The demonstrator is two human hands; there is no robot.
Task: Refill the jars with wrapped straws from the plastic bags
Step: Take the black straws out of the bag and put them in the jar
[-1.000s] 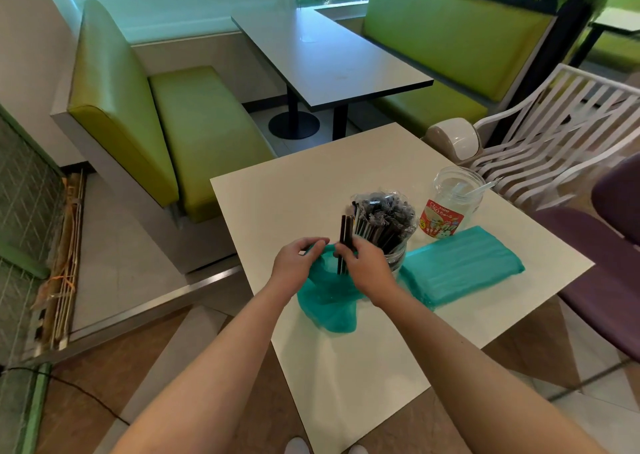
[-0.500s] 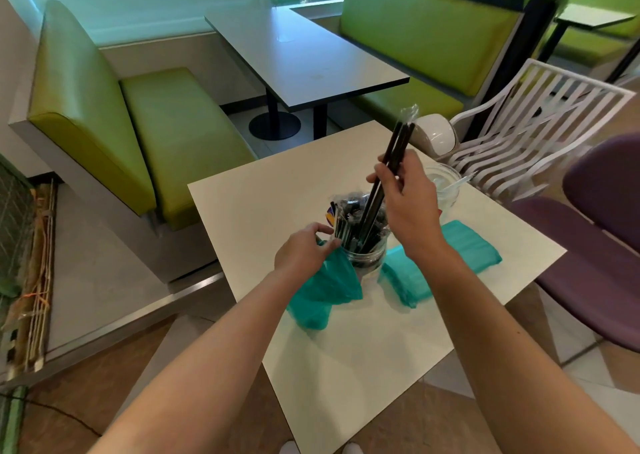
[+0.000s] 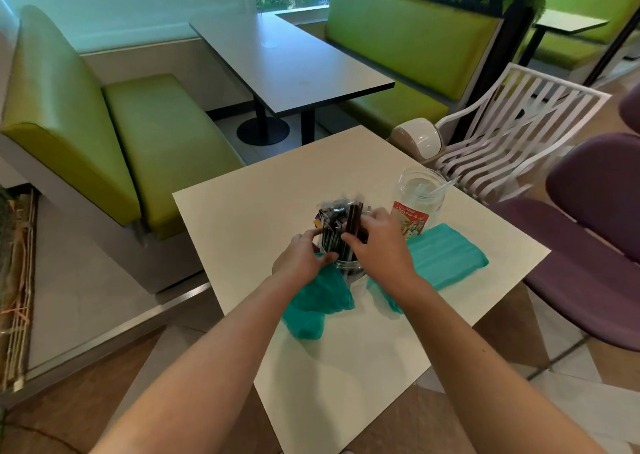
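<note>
A clear jar (image 3: 349,269) packed with black wrapped straws (image 3: 332,219) stands mid-table. My right hand (image 3: 377,245) grips a small bunch of black straws (image 3: 354,219) whose lower ends are down in the jar. My left hand (image 3: 303,256) sits against the jar's left side, thumb and fingers touching the straws, and it covers the top of a crumpled teal plastic bag (image 3: 318,301). A second, fuller teal bag (image 3: 446,258) lies flat to the right. Behind it stands a second clear jar (image 3: 417,199) with a red label and one white straw (image 3: 440,187) leaning out.
The white square table (image 3: 249,218) has its edges near on the left and front. A white slatted chair (image 3: 512,135) and purple seats (image 3: 595,245) stand to the right, a green bench (image 3: 145,142) to the left, a grey table (image 3: 287,58) behind.
My right hand lifted a bunch of black straws from the teal bag, raised it high over the jar, then lowered it in. My left hand shifted from the bag towards the jar's side.
</note>
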